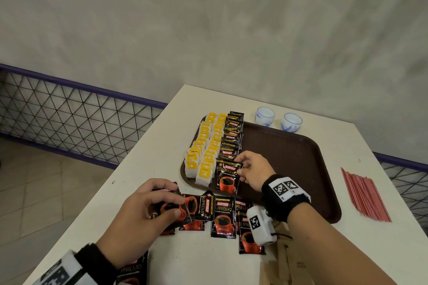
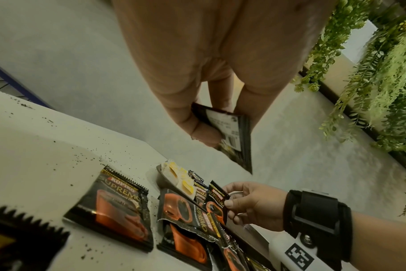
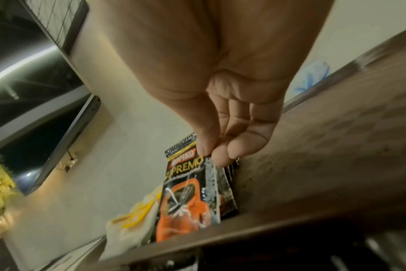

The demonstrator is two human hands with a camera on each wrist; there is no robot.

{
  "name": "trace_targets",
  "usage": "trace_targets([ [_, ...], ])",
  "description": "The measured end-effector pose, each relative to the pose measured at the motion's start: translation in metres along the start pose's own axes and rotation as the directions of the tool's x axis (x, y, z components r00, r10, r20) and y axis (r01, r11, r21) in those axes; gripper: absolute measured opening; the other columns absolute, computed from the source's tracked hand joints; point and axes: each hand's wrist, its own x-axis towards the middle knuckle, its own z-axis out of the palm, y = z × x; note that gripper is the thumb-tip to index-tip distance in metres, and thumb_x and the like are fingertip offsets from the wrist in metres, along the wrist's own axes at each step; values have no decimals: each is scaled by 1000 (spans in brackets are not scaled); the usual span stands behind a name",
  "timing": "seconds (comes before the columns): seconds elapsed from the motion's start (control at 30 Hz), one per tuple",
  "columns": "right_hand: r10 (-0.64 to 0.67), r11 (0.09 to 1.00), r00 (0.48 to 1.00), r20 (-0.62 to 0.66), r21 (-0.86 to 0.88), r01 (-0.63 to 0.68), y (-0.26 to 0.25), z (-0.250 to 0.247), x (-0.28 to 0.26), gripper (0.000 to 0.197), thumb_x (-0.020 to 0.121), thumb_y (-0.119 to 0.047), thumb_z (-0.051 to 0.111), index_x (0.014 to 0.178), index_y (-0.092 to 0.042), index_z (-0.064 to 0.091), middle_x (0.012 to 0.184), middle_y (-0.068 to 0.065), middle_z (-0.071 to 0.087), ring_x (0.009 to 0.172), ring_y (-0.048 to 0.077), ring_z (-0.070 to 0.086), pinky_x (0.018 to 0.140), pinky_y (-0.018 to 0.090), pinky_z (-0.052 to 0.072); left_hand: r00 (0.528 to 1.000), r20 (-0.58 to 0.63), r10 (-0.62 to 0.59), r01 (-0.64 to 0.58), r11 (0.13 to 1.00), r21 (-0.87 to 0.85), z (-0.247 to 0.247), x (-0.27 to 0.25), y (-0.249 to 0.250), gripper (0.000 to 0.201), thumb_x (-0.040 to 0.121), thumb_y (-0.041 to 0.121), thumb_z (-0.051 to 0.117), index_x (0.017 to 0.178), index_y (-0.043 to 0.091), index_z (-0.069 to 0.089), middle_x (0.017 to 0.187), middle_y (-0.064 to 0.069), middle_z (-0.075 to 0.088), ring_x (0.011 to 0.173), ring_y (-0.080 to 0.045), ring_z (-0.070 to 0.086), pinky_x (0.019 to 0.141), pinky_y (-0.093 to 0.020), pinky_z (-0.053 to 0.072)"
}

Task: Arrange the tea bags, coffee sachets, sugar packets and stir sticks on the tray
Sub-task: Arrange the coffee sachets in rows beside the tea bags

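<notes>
I'm seeing my right hand (image 1: pixel 251 170) pinching a coffee sachet (image 1: pixel 228 174) at the near end of the tray (image 1: pixel 289 157) row. My left hand (image 1: pixel 141 213) is gripping another sachet (image 1: pixel 172 203) just above the bench (image 1: pixel 162 141).

The head camera is looking down over the table (image 1: pixel 143 146); both wrist cameras are looking closely along the fingers, sharing the tray (image 1: pixel 289 157) corner.

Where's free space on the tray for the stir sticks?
Free: the whole brown tray floor right of the coffee sachet row, up to the rim near the cups. Crowded: the tray's left edge, with tea bags and sachets, and the table in front, strewn with loose sachets.
</notes>
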Motion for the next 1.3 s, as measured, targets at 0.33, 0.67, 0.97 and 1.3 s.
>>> trace_targets([
  [0.33,54,998,987,-153,32,-50,-4,15,8,22,87,4,57,95,-16,51,70,-2,46,67,21,56,72,41,54,1000,-18,-23,23,1000,10,-3,-2,-4,31,76,0,73,78,30,77,105,19,58,102,-5,60,90,-25,53],
  [0.67,44,999,986,-160,-6,-45,1,9,7,20,90,-2,59,100,-17,49,72,-4,47,65,8,49,58,20,42,1000,-3,-27,27,1000,8,-2,0,-2,14,66,26,73,79,31,77,108,16,58,102,-8,60,89,-31,54],
  [0.97,101,982,976,-191,176,-67,8,19,9,24,89,8,52,100,-13,54,75,-3,43,64,12,53,75,48,59,1000,16,-21,21,1000,2,-1,1,-9,21,74,11,77,80,31,77,108,15,58,105,-9,59,89,-33,54],
  [1.3,71,988,979,-192,151,-42,15,23,12,37,87,6,57,107,-24,57,97,0,51,89,23,62,79,43,59,1000,-5,-10,10,1000,-16,-1,3,-7,32,68,14,77,91,36,73,109,15,59,108,-9,58,92,-33,52],
])
